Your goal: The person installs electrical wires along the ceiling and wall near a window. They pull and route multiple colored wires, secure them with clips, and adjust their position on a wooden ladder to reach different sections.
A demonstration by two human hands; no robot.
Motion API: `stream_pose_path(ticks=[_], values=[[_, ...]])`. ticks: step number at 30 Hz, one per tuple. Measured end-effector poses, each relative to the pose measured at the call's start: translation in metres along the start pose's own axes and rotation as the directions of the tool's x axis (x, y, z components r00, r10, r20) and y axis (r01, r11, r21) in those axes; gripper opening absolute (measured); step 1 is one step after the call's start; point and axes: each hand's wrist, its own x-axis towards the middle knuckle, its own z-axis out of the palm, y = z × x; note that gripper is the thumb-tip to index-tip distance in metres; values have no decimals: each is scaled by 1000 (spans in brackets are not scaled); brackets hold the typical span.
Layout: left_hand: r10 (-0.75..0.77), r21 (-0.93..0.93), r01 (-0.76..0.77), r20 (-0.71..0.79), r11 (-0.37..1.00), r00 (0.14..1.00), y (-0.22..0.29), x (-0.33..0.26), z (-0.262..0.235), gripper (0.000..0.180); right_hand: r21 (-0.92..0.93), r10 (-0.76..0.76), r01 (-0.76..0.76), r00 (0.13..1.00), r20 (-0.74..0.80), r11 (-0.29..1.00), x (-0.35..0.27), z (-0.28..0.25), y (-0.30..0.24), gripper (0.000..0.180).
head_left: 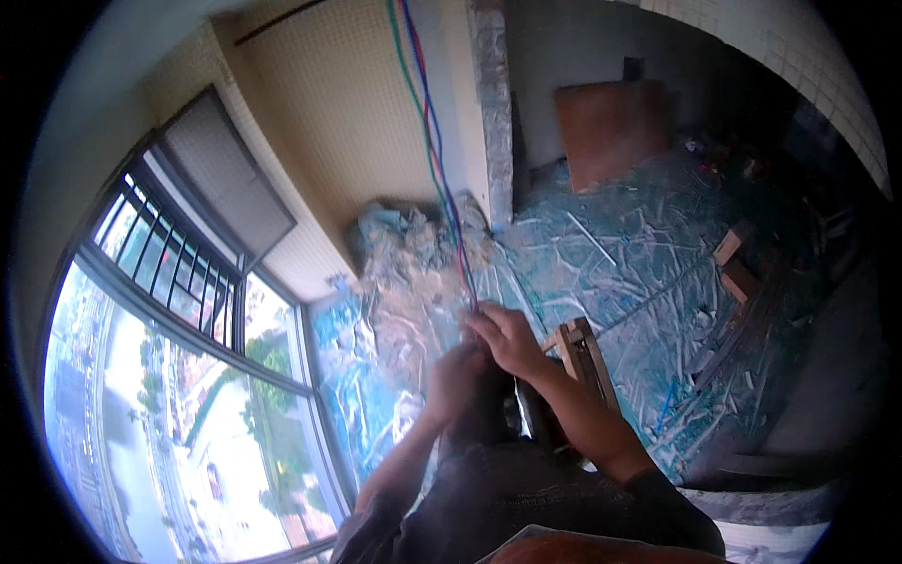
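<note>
A bundle of thin electrical wires [435, 141], green, red and blue, hangs from above and runs down to my hands in front of my body. My right hand [512, 340] is closed round the wires, with thumb and fingers pinched near their lower part. Just below and to the left, my left hand [455, 383] is curled in close to the right one and blurred by motion. Whatever sits between its fingers is hidden. The lower ends of the wires cannot be seen.
A wooden stand [584, 352] is close by my right forearm. Crumpled plastic sheeting [583, 273] covers the floor, with a heap of sheeting [404, 240] against the wall. Windows with a black railing [178, 263] line the left. A brown board [611, 132] leans at the back.
</note>
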Motion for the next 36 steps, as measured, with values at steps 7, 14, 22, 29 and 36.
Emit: stream_pose_path(ticks=[7, 14, 22, 29, 36], values=[[199, 324, -151, -120, 934, 973, 7, 13, -24, 13, -171, -339, 317, 934, -116, 933, 13, 4, 1, 11], [219, 208, -170, -244, 963, 945, -17, 25, -48, 9, 100, -7, 16, 996, -94, 995, 22, -22, 33, 19], [21, -120, -107, -560, 987, 828, -40, 23, -98, 14, 32, -14, 23, 970, -245, 999, 40, -46, 62, 23], [174, 52, -195, -705, 979, 688, -58, 23, -153, 7, 154, 95, -70, 982, -164, 986, 48, -57, 81, 23], [67, -48, -108, -521, 993, 851, -37, 22, -132, 6, 138, -135, 121, 986, 94, 983, 88, -46, 15, 46]])
